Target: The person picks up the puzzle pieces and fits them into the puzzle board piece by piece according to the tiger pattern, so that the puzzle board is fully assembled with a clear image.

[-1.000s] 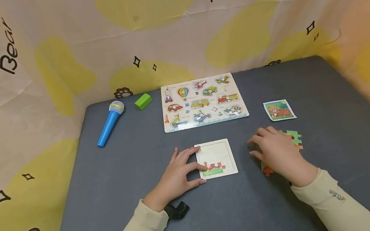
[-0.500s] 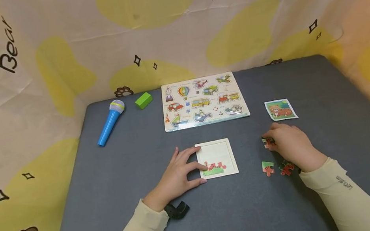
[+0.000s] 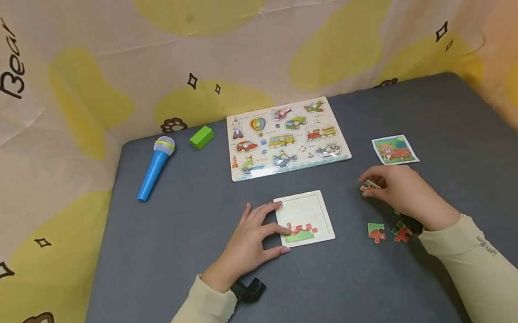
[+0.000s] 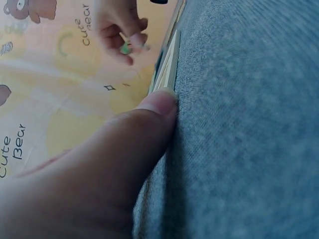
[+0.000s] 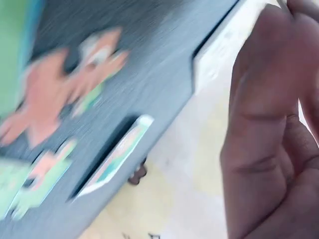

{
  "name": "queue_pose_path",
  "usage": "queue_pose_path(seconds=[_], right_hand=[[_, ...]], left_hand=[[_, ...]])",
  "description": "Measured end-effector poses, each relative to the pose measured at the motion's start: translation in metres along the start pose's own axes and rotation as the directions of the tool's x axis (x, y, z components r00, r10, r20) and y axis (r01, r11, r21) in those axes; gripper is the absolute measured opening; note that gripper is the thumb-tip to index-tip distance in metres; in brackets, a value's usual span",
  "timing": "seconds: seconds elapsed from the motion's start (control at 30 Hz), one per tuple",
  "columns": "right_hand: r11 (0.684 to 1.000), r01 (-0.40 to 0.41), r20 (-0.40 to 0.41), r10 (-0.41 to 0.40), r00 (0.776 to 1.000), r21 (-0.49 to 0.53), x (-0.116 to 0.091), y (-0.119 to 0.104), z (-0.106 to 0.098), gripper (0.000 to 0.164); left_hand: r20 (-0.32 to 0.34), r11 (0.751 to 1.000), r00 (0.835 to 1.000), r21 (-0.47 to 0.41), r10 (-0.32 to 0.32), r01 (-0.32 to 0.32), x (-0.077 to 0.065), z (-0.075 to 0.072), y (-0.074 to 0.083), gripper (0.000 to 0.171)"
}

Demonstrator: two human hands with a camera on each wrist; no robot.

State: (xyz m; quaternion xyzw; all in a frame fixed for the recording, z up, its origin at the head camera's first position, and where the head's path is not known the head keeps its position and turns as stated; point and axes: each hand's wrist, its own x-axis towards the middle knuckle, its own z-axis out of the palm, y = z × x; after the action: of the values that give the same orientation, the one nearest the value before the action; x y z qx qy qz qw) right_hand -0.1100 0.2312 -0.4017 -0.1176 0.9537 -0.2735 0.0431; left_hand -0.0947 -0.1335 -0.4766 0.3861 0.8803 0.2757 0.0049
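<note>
My left hand (image 3: 252,249) rests spread at the left side of a white square puzzle tray (image 3: 306,207). One fingertip lies on the joined green and red jigsaw pieces in the tray's lower left. In the left wrist view, the thumb (image 4: 158,102) presses against the tray edge (image 4: 172,62). My right hand (image 3: 406,189) pinches a small jigsaw piece (image 3: 368,186), tilted above the table. Two loose pieces show below that hand: a green and red jigsaw piece (image 3: 376,232) and a darker one (image 3: 401,232). Others under the hand are partly hidden; the right wrist view shows several, blurred.
A picture card (image 3: 395,150) lies behind my right hand. At the back is a vehicle peg board (image 3: 285,138), with a green block (image 3: 202,137) and a blue toy microphone (image 3: 155,170) to its left. A printed cloth (image 3: 240,36) hangs behind the grey table (image 3: 196,210).
My right hand has moved right from over the loose pieces, uncovering some, and has picked up one jigsaw piece, now tilted between its fingertips. The left hand has stayed on the tray.
</note>
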Motion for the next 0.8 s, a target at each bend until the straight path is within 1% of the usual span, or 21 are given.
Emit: queue_pose_path(seconds=[0.17, 0.37, 0.47, 0.6, 0.7, 0.8], right_hand=[[0.992, -0.011, 0.010, 0.010, 1.000, 0.124, 0.005, -0.011, 0.002, 0.023], [0.976, 0.026, -0.038, -0.018, 0.999, 0.218, 0.010, -0.021, 0.005, 0.018], [0.972, 0.013, -0.043, -0.003, 0.999, 0.233, 0.011, -0.027, 0.006, 0.015], [0.973, -0.016, -0.032, 0.024, 0.999, 0.229, 0.014, -0.035, 0.009, 0.017], [0.971, -0.014, -0.017, 0.019, 1.000, 0.238, 0.018, -0.042, 0.013, 0.016], [0.968, 0.006, 0.001, -0.007, 1.000, 0.250, 0.023, -0.047, 0.017, 0.013]], left_hand=[[0.025, 1.000, 1.000, 0.003, -0.016, 0.016, -0.001, 0.000, 0.000, 0.032], [0.010, 1.000, 1.000, 0.000, -0.011, 0.011, 0.001, 0.001, 0.000, 0.033], [0.013, 1.000, 1.000, 0.005, -0.008, 0.008, 0.002, 0.001, 0.001, 0.033], [0.015, 1.000, 1.000, 0.003, -0.009, 0.009, 0.002, 0.001, 0.001, 0.033], [0.016, 1.000, 1.000, 0.001, -0.017, 0.017, 0.003, 0.000, 0.001, 0.033], [0.021, 1.000, 1.000, 0.004, -0.021, 0.021, 0.002, 0.000, 0.001, 0.033]])
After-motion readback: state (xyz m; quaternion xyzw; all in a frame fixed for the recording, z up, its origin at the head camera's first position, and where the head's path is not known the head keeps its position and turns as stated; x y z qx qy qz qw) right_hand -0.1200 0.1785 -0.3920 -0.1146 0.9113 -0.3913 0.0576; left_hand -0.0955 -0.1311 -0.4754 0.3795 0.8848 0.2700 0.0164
